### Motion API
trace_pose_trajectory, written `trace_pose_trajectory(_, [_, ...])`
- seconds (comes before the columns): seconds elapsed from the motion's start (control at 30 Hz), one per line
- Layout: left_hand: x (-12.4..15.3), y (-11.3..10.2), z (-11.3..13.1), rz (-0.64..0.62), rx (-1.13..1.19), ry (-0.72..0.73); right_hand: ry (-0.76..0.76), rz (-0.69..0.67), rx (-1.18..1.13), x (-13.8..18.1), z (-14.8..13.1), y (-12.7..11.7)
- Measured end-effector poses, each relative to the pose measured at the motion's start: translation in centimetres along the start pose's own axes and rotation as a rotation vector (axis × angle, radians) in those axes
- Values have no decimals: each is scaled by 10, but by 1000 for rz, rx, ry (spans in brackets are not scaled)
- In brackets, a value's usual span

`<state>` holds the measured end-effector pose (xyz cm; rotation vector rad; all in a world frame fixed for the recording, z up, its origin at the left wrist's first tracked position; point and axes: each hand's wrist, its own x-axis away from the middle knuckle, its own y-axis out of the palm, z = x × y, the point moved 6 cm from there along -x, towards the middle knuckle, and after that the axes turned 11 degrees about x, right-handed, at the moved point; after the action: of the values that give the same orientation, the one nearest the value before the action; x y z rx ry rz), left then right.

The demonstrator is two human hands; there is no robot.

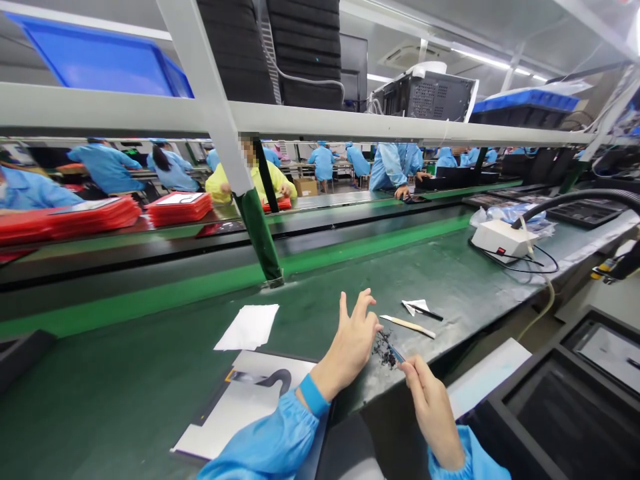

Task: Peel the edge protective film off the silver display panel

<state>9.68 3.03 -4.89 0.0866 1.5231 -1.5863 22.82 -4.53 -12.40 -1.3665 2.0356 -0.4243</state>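
My right hand (434,410) is closed on a thin blue-tipped tool (395,351) whose point reaches toward a small heap of dark scraps (388,358) on the green bench (150,393). My left hand (351,343) hovers just left of the heap. Its thumb and forefinger pinch at the tool's tip while the other fingers stick up; whether they hold anything is too small to see. Both arms wear blue sleeves. A flat grey and white panel (240,407) lies under my left forearm.
A white wipe (249,327), a pale stick (407,325) and a folded paper with a dark tool (421,308) lie nearby. A white box with cables (501,239) sits to the right, black trays (575,400) at right. Across the conveyor, several people in blue coats and one in yellow work.
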Motion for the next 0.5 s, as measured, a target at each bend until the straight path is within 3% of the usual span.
trace_pose_trajectory(0.07, [-3, -7, -11, 24, -12, -22, 8, 10, 15, 5, 3, -6])
trace_pose_trajectory(0.2, [-9, -46, -58, 145, -61, -185, 87, 71, 104, 21, 29, -17])
trace_pose_trajectory(0.27, [-10, -56, -72, 147, -71, -231, 121, 87, 153, 26, 41, -18])
trace_pose_trajectory(0.33, [-10, -49, -69, 77, -53, -214, 111, 74, 171, 25, 43, -17])
trace_pose_trajectory(0.5, [-7, -1, -35, -125, 32, -132, 82, 25, 158, 13, 26, -20])
